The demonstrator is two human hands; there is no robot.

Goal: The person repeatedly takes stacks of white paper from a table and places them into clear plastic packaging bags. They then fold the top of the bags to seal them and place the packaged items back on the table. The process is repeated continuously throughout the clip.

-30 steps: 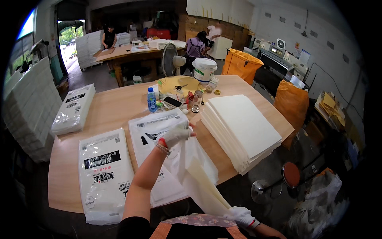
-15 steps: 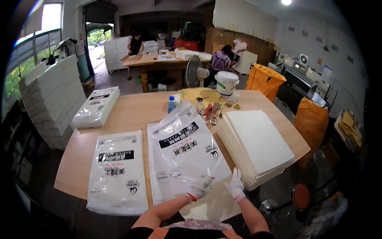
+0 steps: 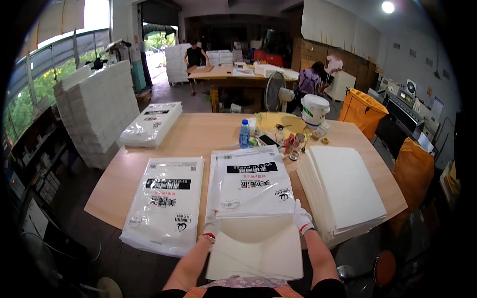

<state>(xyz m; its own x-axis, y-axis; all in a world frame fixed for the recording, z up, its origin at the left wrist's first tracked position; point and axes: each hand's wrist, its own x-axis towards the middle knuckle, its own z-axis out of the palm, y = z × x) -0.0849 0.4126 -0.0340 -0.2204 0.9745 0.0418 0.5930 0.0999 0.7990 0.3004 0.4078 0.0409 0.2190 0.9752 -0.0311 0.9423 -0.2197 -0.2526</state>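
I had the cream paper sheets (image 3: 254, 251) at the lower centre of my remote view, their far end meeting a printed plastic bag (image 3: 256, 201). My left hand (image 3: 212, 224) was at their left edge, my right hand (image 3: 302, 218) at their right, its fingers together; whether either clamped the paper, I couldn't tell. A white paper stack (image 3: 348, 188) lay centre-right.

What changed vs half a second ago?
The left hand moved left, away from the right hand; they now sit at opposite sides of the cream paper, at the near end of the middle printed bag. That bag, skewed before, lies straighter. The leftmost packet, white paper stack and blue bottle stayed put.
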